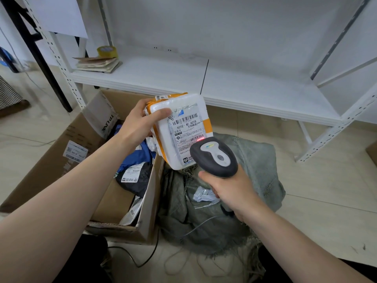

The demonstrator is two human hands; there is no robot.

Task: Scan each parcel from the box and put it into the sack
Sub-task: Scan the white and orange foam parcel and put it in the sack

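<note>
My left hand (pixel 140 121) grips a white parcel (pixel 179 127) with orange tape and a shipping label, held up between the box and the sack. My right hand (pixel 230 190) holds a black and grey barcode scanner (pixel 214 157) just below the parcel. A red scan line glows on the label's lower barcode. The open cardboard box (pixel 67 148) lies on the floor at the left, with blue, black and white parcels (pixel 134 172) inside. The grey-green woven sack (pixel 204 217) sits crumpled to the right of the box, with a pale parcel (pixel 204 194) showing in its mouth.
A white metal shelf rack (pixel 244 86) stands behind the box and sack. On its left end lie a stack of paper envelopes (pixel 98 64) and a yellow tape roll (pixel 107 51). A black cable (pixel 142 260) trails over the tiled floor below the box.
</note>
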